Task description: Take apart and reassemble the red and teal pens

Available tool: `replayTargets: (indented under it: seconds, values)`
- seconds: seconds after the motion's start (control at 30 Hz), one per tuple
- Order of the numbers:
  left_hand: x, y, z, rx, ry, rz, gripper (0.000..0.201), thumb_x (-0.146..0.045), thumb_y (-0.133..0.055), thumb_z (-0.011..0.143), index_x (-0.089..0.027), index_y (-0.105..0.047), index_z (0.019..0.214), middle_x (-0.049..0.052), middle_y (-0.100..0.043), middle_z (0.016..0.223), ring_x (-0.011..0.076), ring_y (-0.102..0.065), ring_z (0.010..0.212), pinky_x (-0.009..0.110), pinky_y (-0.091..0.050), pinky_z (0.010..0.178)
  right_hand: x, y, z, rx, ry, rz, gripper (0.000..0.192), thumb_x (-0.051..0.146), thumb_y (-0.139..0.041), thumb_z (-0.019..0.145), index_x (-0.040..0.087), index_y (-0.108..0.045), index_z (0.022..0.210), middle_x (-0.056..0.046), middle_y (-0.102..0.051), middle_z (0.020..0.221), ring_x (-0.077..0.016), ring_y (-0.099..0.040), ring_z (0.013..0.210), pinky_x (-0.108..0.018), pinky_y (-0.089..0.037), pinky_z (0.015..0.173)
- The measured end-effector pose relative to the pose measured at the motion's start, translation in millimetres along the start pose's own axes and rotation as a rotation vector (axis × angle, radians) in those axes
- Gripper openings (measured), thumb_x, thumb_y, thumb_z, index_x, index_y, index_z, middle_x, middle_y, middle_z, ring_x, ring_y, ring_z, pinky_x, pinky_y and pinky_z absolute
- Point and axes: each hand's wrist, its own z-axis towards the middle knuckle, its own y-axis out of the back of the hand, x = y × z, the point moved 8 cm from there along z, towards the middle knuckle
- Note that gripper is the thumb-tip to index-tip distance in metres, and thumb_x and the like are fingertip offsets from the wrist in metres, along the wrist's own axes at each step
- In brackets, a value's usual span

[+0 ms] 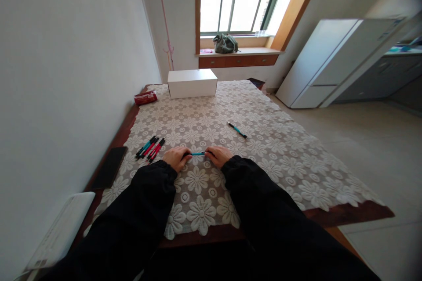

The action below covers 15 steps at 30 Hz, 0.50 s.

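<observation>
Between my two hands a teal pen lies level, just over the lace tablecloth. My left hand is closed on its left end, fingers pinched. At the other end my right hand grips it in the same way; both tips are hidden by the fingers. Another teal pen with black ends rests on the cloth beyond my right hand. Left of my left hand lies a loose group of several red pens and teal pens with black ends, side by side.
A white box stands at the table's far end, with a dark red packet to its left. A black phone-like slab lies along the left edge. Nearer, a white device sits by the wall. A fridge stands right.
</observation>
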Motion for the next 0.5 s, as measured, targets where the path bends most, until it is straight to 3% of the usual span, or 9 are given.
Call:
replayTargets:
  seconds: [0.5]
  values:
    - [-2.3,1.9,-1.1,-0.014,-0.033,-0.043,0.019,-0.035,-0.057,0.089,-0.024,-0.068,0.099,0.004,-0.069,0.095,0.0187,-0.062,0.086,0.030,-0.048,0.078,2.8,1.5,-1.3,0.037,-0.008,-0.062,0.040,0.052,-0.042,0.098,0.020,-0.065,0.092,-0.005,-0.064,0.081,-0.0173,-0.055,0.074,-0.027,-0.031,0.064]
